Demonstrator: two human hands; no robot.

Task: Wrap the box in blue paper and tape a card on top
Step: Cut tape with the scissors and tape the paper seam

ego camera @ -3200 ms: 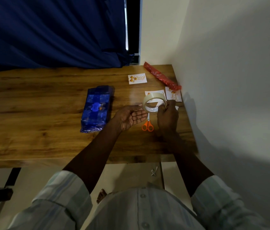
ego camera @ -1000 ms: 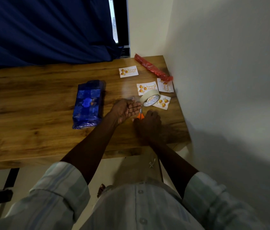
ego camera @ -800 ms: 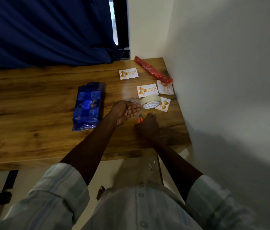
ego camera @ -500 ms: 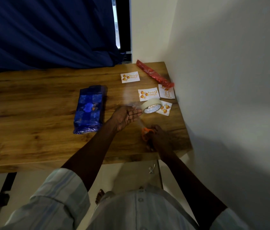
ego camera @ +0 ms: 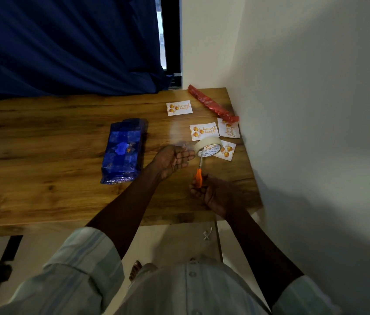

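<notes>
change: right hand (ego camera: pixel 211 192) has taken up the scissors (ego camera: pixel 198 173), fingers clamped on the orange handles | left hand (ego camera: pixel 172 159) pinches a pulled tape strip, tape roll (ego camera: pixel 209 147) just beyond | box (ego camera: pixel 122 151) wrapped, left of left hand | next: likely snip strip for card (ego camera: pixel 204 131)

The scissors (ego camera: pixel 198 172) show only one orange handle and the thin blades, the rest being buried in the curled right hand (ego camera: pixel 211 193), and the blade tips run in behind the tape roll (ego camera: pixel 209 148) so that their opening cannot be judged. The strip of clear tape pulled from the roll toward the left hand (ego camera: pixel 172 159) is a faint blurred sheen, and how the fingertips (ego camera: pixel 189 153) hold it is unclear. The print on the four cards (ego camera: pixel 204 131) is too small to read, and one of them lies partly under the roll.
</notes>
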